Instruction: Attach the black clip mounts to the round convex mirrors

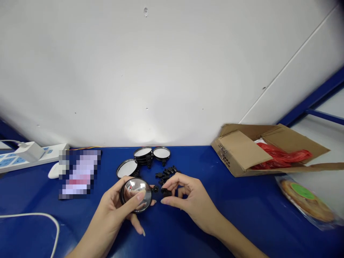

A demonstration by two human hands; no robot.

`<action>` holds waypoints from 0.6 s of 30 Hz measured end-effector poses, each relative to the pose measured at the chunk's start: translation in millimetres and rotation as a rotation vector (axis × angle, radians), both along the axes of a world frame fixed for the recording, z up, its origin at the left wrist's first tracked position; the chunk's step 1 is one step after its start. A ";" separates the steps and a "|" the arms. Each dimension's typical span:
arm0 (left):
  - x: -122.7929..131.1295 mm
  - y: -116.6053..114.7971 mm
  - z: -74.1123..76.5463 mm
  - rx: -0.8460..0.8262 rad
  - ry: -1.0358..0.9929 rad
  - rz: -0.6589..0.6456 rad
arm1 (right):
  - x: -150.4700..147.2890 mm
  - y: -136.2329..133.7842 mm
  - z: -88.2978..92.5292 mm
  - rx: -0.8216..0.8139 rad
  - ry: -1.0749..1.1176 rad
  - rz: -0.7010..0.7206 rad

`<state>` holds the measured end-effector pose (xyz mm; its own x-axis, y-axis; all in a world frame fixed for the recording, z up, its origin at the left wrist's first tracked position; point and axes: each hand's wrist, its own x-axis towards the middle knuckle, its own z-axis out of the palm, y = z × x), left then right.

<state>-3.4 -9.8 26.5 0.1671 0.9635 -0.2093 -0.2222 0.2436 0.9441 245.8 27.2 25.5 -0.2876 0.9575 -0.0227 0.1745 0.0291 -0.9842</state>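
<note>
My left hand [115,208] is closed round a small round convex mirror [135,195] in a black rim, thumb across its face; a black ball stud [155,189] sticks out of its right side. Just right of that stud, my right hand [188,197] pinches a small black plastic piece [166,192] between thumb and fingers. Behind my hands on the blue table [242,215] lie a pile of several small black pieces [166,172] and more round mirrors: one single [127,168], a stack [143,156] and another [161,153].
An open cardboard box [242,150] holding red plastic [279,154] sits at the right, with a wrapped round item [306,200] near the table's right edge. At the left are a white power strip [29,156], a blurred-out object [79,173] and a white cable [40,216]. A white wall stands behind.
</note>
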 end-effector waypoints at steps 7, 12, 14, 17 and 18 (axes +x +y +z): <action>-0.3 2.2 -1.9 -0.051 0.005 -0.020 | 1.4 -6.3 0.8 0.292 -0.266 0.014; -0.1 1.9 -2.2 -0.008 0.055 -0.064 | -0.1 -9.5 4.8 0.105 -0.156 0.026; -0.6 2.0 -2.4 0.016 0.083 -0.076 | 0.8 -9.0 6.0 -0.009 -0.067 0.031; -0.3 1.4 -1.1 0.025 0.128 -0.072 | 2.5 -8.0 7.0 -0.098 0.022 0.050; 0.5 0.9 0.1 0.025 0.137 -0.057 | 2.9 -7.9 7.3 -0.109 0.033 0.056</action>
